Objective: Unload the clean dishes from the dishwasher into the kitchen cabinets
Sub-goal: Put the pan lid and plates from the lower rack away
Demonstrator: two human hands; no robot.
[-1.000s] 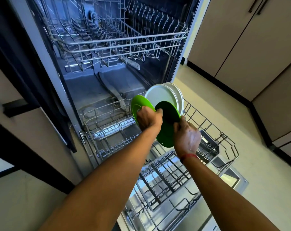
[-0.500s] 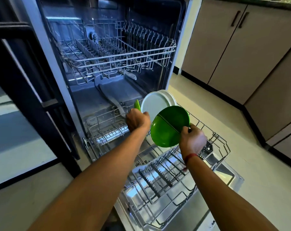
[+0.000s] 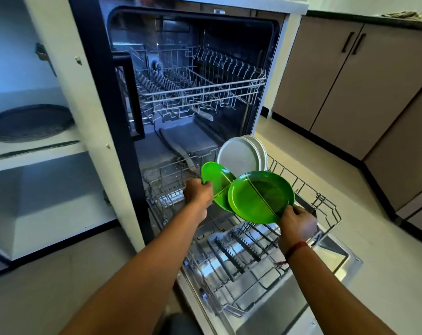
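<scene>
The dishwasher stands open with its lower rack (image 3: 326,206) pulled out over the door. My right hand (image 3: 298,222) grips the near rim of a green plate (image 3: 260,197), held tilted above the rack. My left hand (image 3: 197,193) grips a second green plate (image 3: 216,176), which is lifted just above the rack and partly hidden behind the first. Two white plates (image 3: 241,157) stand upright at the rack's far end, behind the green ones.
The upper rack (image 3: 200,90) sits inside the dishwasher tub. An open cabinet on the left has a white shelf (image 3: 35,155) holding a dark round tray (image 3: 28,122). Closed beige cabinet doors (image 3: 338,76) line the right side. Light floor lies around the dishwasher door (image 3: 289,308).
My right hand lifted its green plate up and to the right, tilting it flatter. My left hand raised the second green plate out of the rack. The view swung up and back.
</scene>
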